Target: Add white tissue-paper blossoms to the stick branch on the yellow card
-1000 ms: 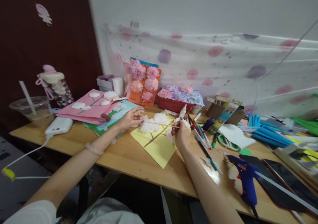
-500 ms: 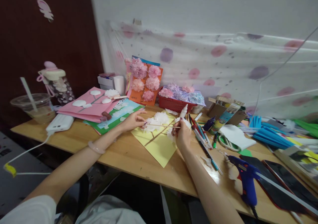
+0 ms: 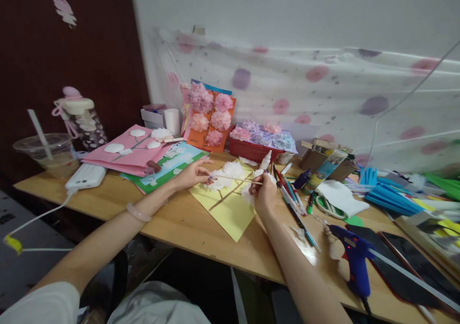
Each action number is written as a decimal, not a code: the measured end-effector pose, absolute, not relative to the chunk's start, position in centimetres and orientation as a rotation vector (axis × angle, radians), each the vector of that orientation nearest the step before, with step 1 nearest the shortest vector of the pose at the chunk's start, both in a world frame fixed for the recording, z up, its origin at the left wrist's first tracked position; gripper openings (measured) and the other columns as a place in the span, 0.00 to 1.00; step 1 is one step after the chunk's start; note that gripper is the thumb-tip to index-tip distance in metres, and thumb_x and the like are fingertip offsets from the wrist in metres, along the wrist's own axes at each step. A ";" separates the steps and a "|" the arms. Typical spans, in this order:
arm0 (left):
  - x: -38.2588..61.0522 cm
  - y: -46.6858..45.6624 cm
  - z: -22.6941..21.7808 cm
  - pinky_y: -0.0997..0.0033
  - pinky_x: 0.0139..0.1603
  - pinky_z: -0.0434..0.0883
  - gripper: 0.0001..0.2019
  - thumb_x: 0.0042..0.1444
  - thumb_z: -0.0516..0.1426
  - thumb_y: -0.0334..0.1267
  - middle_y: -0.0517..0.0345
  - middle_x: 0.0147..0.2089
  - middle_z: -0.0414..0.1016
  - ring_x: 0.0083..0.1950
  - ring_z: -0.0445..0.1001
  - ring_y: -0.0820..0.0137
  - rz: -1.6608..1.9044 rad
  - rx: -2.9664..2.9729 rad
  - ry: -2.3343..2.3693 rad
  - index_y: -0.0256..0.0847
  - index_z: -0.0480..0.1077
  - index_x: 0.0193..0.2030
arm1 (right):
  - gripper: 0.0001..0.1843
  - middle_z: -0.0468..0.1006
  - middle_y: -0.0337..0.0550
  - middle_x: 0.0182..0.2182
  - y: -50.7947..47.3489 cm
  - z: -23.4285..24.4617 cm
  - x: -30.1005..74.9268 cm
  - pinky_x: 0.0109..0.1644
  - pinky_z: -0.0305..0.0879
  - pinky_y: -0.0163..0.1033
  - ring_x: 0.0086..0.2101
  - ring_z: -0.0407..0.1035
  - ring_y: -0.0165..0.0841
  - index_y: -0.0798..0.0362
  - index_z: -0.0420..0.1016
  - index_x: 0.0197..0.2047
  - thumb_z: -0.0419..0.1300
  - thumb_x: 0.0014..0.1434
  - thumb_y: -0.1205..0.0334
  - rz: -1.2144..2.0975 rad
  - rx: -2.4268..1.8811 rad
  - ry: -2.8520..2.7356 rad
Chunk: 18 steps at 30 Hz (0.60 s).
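My right hand [image 3: 265, 192] is closed around one end of a thin wooden stick [image 3: 235, 178] above a yellow sheet of paper [image 3: 233, 218]. At the stick's other end, the thumb and index finger of my left hand [image 3: 196, 174] pinch its tip, with the remaining fingers stretched out. The yellow sheet bears brown painted branches [image 3: 224, 198]. White fluffy tufts [image 3: 233, 169] lie on its upper part, just behind the stick. A white glue bottle with a pointed nozzle [image 3: 266, 160] stands right behind my right hand.
Pens and markers [image 3: 287, 190] lie right of the paper. A blue glue gun [image 3: 354, 257] rests near two dark phones or tablets at the right. Pink paper [image 3: 104, 158], a power bank [image 3: 86, 176] and a plastic cup [image 3: 61, 163] occupy the left. A red basket [image 3: 247, 150] stands behind.
The stick has tilted slightly, its left end now a little higher. Both hands have stayed almost in place, and the view has shifted very slightly.
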State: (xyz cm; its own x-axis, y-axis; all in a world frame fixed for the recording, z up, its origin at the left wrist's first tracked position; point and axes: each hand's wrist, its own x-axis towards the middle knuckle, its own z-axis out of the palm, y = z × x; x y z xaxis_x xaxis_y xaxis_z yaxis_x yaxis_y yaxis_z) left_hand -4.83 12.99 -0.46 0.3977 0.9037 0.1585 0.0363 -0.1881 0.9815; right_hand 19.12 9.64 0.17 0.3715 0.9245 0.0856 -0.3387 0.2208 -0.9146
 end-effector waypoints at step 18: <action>-4.5 13.3 -1.2 0.66 0.44 0.73 0.31 0.44 0.66 0.36 0.60 0.33 0.79 0.36 0.81 0.67 0.995 1.554 0.854 0.36 0.61 0.55 | 0.19 0.61 0.32 0.09 9.3 0.0 19.1 0.15 0.51 0.30 0.11 0.53 0.24 0.51 0.62 0.17 0.52 0.58 0.55 0.984 -0.940 -0.880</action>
